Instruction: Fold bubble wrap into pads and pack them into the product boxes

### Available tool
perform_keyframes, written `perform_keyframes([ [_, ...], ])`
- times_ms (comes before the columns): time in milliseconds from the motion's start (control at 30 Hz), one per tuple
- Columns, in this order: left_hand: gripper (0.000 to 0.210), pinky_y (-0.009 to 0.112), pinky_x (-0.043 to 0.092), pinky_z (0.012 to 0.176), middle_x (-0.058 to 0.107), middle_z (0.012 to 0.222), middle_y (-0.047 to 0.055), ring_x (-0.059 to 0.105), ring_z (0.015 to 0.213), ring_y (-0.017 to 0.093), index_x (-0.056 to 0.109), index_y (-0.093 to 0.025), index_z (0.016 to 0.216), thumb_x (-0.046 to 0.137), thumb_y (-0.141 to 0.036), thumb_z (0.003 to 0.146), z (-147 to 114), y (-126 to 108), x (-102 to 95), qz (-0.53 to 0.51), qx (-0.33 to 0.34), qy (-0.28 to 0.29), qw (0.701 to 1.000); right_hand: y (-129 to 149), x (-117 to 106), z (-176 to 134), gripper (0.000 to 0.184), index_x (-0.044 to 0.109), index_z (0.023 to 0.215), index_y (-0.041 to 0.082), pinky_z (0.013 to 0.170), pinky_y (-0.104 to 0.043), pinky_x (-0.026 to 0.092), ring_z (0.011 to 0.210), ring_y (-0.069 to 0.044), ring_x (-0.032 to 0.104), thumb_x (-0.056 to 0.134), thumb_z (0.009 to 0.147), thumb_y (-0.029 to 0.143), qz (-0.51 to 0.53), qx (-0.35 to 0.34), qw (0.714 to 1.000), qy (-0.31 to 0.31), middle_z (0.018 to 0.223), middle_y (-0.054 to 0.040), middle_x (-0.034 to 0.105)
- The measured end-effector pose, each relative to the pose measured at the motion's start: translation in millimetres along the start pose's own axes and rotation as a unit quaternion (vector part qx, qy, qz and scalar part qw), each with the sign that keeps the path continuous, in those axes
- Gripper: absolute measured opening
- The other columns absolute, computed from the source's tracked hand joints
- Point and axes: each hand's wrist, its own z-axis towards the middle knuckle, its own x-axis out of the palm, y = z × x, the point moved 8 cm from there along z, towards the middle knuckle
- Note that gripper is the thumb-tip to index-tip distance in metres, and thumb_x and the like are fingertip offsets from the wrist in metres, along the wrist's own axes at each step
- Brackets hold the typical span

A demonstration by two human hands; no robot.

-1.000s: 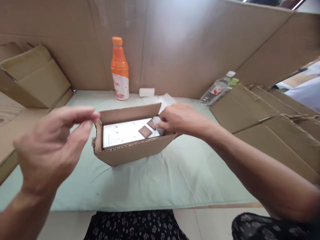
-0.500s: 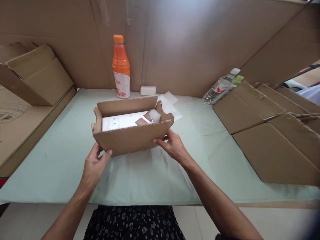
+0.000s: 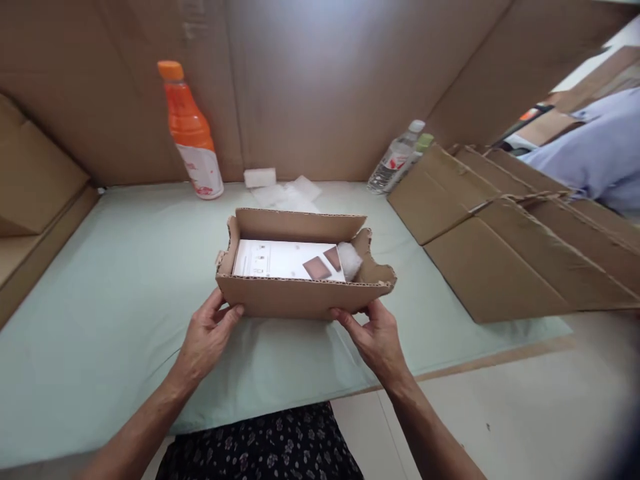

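Head view: left hand (image 3: 206, 338), right hand (image 3: 376, 337) grip cardboard box (image 3: 300, 299); leaflet (image 3: 280, 259) print unreadable.

Cardboard walls (image 3: 320, 87), pale-green tabletop (image 3: 100, 280)

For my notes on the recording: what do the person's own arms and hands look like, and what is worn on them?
Both arms are bare to the frame's edge, with no sleeve showing. The left hand and the right hand wear no gloves, and no ring, watch or bracelet shows. The fingers are bare. A dark garment with small pale flowers shows below.
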Motion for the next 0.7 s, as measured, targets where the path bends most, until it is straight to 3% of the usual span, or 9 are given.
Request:
perform_keyframes([
  [100,0.045,0.038,0.057,0.099,0.072,0.127,0.008,0.067,0.117,0.026,0.067,-0.022,0.128,0.065,-0.043,0.088,27,-11,36.3,0.013,0.013,0.044,0.999,-22,-25,13,0.036,0.061,0.083,0.024,0.061,-0.036,0.051,0.067,-0.023,0.061,0.074,0.075,0.057,-0.006,0.026,0.999,-0.027,0.073,-0.0032,0.067],
  [200,0.042,0.038,0.056,0.096,0.071,0.128,0.007,0.068,0.113,0.025,0.068,-0.022,0.124,0.063,-0.036,0.085,78,-24,96.5,0.036,0.032,0.091,0.995,-54,-65,26,0.041,0.063,0.090,0.022,0.069,-0.041,0.055,0.070,-0.023,0.064,0.076,0.074,0.058,-0.020,0.047,0.994,-0.093,0.080,-0.0048,0.070],
  [300,0.041,0.043,0.053,0.099,0.071,0.120,0.012,0.068,0.107,0.028,0.070,-0.019,0.118,0.069,-0.032,0.079,145,-23,152.9,0.086,0.011,0.071,0.994,-78,-86,37,0.053,0.063,0.115,0.020,0.079,-0.042,0.059,0.089,-0.025,0.069,0.074,0.077,0.055,0.031,0.028,0.990,-0.137,0.110,-0.0110,0.073],
  [400,0.056,0.049,0.052,0.096,0.070,0.111,0.016,0.067,0.109,0.033,0.060,-0.015,0.132,0.070,-0.032,0.080,190,-15,206.6,0.097,-0.012,0.063,0.993,-97,-85,47,0.072,0.051,0.142,0.022,0.088,-0.043,0.060,0.112,-0.028,0.068,0.071,0.081,0.054,0.094,0.034,0.987,-0.124,0.139,-0.0166,0.062],
  [467,0.067,0.049,0.052,0.096,0.070,0.112,0.016,0.068,0.106,0.032,0.052,-0.014,0.142,0.069,-0.031,0.080,199,-9,241.2,0.085,-0.005,0.091,0.992,-109,-81,55,0.078,0.047,0.149,0.022,0.090,-0.045,0.061,0.121,-0.031,0.065,0.070,0.082,0.054,0.090,0.055,0.989,-0.100,0.146,-0.0186,0.058],
  [567,0.079,0.046,0.053,0.099,0.064,0.131,0.018,0.068,0.105,0.028,0.043,-0.013,0.151,0.068,-0.025,0.076,192,-5,284.1,0.052,0.024,0.156,0.986,-122,-81,72,0.082,0.045,0.153,0.019,0.092,-0.046,0.061,0.132,-0.034,0.059,0.069,0.081,0.050,0.060,0.055,0.994,-0.079,0.153,-0.0191,0.052],
  [700,0.088,0.044,0.052,0.105,0.049,0.154,0.018,0.062,0.125,0.029,0.039,-0.015,0.155,0.064,-0.019,0.071,193,-3,324.6,-0.001,0.050,0.228,0.972,-140,-88,108,0.091,0.039,0.157,0.016,0.089,-0.045,0.062,0.135,-0.036,0.055,0.068,0.076,0.044,0.049,0.037,0.994,-0.091,0.156,-0.0210,0.047],
])
